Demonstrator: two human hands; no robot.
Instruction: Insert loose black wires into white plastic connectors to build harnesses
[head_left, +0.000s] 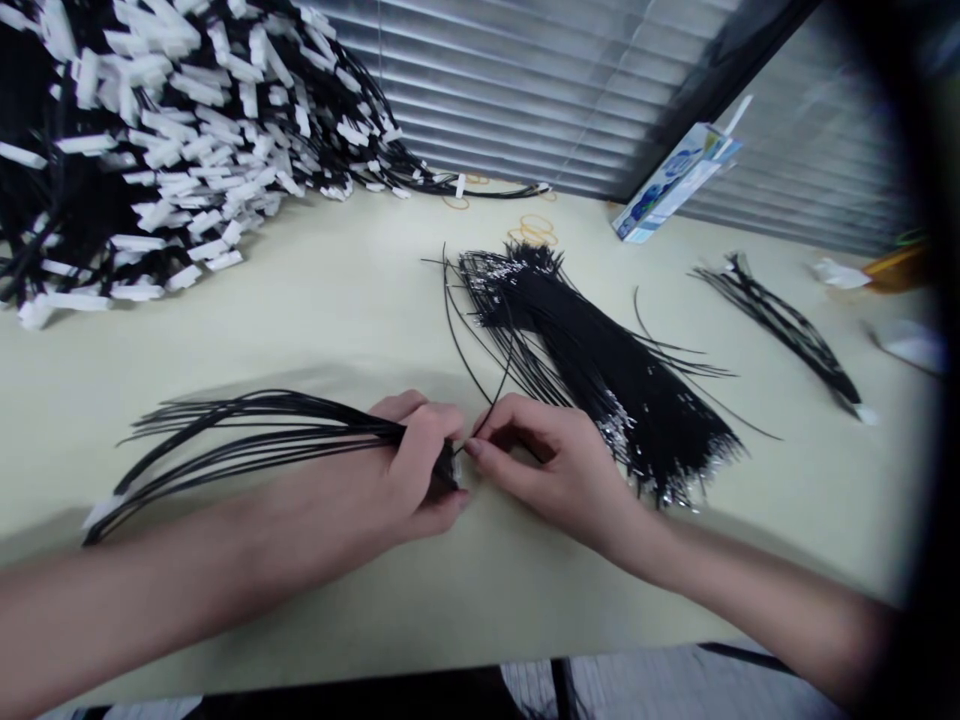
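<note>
My left hand [424, 455] is closed around one end of a bundle of black wires [277, 425]. The wires trail off to the left, where a white piece [103, 510] shows near their far end. A dark end at the front of this hand is partly covered by the fingers. My right hand [551, 460] pinches a single thin black wire [499, 385] between thumb and fingertips, its tip close to the held bundle. Whether that tip touches the bundle I cannot tell. Beyond the right hand lies a thick pile of loose black wires [592, 350] with shiny metal ends.
A big heap of black cables with white connectors [187, 150] fills the back left. Yellow rubber bands [532, 230] lie behind the wire pile. A blue and white carton [671, 185] leans near the blinds [510, 90]. A smaller wire bundle [787, 335] rests at the right.
</note>
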